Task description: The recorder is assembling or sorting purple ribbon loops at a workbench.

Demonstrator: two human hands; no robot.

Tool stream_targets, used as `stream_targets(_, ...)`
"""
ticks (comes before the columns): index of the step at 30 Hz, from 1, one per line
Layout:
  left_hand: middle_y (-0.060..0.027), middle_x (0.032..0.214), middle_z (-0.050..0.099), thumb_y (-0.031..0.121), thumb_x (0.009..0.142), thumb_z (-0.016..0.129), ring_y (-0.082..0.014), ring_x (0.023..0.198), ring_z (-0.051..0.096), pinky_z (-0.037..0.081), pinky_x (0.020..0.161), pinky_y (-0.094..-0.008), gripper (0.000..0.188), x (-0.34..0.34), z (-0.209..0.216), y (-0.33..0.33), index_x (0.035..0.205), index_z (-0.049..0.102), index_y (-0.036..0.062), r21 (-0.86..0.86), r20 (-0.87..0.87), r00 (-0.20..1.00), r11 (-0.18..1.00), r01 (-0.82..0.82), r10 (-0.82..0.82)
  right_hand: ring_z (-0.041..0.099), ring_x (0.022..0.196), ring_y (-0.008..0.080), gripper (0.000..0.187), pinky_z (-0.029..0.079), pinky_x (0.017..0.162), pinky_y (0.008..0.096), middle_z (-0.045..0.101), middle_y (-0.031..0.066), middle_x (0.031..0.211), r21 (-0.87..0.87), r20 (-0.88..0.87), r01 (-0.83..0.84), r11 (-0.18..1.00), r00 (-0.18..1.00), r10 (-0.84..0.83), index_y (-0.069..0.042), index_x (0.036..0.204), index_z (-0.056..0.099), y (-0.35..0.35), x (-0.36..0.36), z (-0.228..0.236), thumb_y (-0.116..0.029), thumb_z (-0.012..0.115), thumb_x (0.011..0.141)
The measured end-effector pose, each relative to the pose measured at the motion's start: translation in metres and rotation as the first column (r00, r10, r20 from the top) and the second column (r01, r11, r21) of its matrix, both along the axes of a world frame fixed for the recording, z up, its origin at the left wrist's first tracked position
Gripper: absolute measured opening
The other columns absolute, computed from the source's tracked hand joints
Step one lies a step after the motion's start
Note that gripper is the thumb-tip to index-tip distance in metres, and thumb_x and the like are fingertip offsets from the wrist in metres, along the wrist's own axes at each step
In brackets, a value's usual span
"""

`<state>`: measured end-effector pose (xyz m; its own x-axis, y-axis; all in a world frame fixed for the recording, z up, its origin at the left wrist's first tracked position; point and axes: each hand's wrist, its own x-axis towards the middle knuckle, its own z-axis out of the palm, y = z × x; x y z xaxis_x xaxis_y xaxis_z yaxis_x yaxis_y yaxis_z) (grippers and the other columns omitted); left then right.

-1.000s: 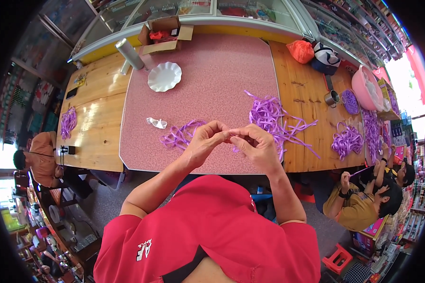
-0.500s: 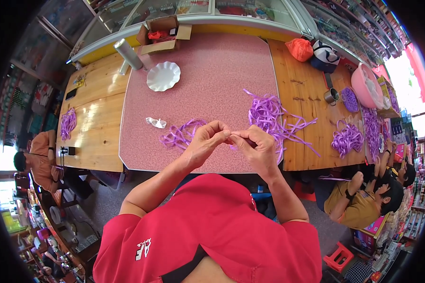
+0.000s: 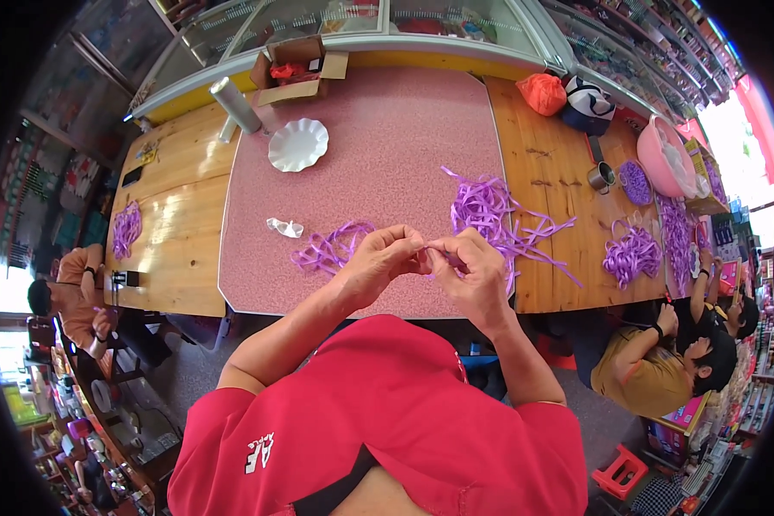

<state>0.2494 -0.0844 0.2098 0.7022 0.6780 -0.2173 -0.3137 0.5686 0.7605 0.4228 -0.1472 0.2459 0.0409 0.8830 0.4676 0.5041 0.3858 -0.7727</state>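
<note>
Over the near part of a pink speckled tabletop (image 3: 387, 129), my left hand (image 3: 377, 264) and my right hand (image 3: 475, 273) meet fingertip to fingertip. Both are closed in a pinch on a thin purple ribbon (image 3: 428, 248), mostly hidden by the fingers. Beside my left hand lies a small loose heap of purple ribbons (image 3: 327, 248). A bigger tangle of purple ribbons (image 3: 482, 206) spreads just beyond my right hand, its loose ends trailing onto the wooden part of the table.
A white scalloped plate (image 3: 298, 145), a crumpled white piece (image 3: 285, 228), a roll (image 3: 235, 105) and an open carton (image 3: 299, 73) sit farther off. Right stand a metal cup (image 3: 601, 177) and a pink basin (image 3: 665, 157). Co-workers sit at left (image 3: 76, 288) and right (image 3: 641, 365).
My right hand has turned slightly and its fingers have shifted at the pinch; both hands stay together. The person at right has brought a raised hand a little higher.
</note>
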Motion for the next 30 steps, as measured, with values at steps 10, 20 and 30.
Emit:
stream_targets(10,-0.0061,0.095,0.065,0.025,0.099,0.059,-0.0169,0.090,0.064,0.051,0.090,-0.0350,0.021,0.006,0.006,-0.010,0.101,0.057,0.0037,0.123,-0.079,0.997,0.992,-0.018,0.028,0.050,0.061,0.0060,0.005,0.039,0.052,0.0225,0.057,0.0002,0.073,-0.199,-0.210,-0.107,0.974,0.976,0.064,-0.001,0.091,0.069,-0.009,0.011,0.007,-0.005,0.069,0.089)
stream_targets(20,-0.0054,0.100,0.063,0.019,0.099,0.059,-0.0140,0.097,0.060,0.049,0.092,-0.0323,0.019,0.023,0.020,-0.039,0.108,0.057,0.0026,0.372,-0.129,0.969,0.917,-0.148,0.209,0.056,0.069,0.0040,0.008,0.044,0.058,0.0198,0.060,0.0004,0.077,-0.279,-0.408,-0.166,0.946,0.912,0.040,0.001,0.091,0.067,-0.021,0.031,0.004,-0.006,0.066,0.092)
stream_targets(30,-0.0070,0.088,0.063,0.005,0.087,0.069,-0.0133,0.084,0.059,0.047,0.075,-0.0283,0.011,0.035,0.027,-0.049,0.095,0.062,0.0008,0.878,-0.250,0.791,0.476,-0.058,0.558,0.045,0.063,0.0002,0.008,0.036,0.053,0.0181,0.054,-0.0057,0.072,-0.241,-0.337,-0.119,0.963,0.941,0.032,-0.001,0.089,0.067,-0.026,0.037,-0.003,-0.009,0.069,0.091)
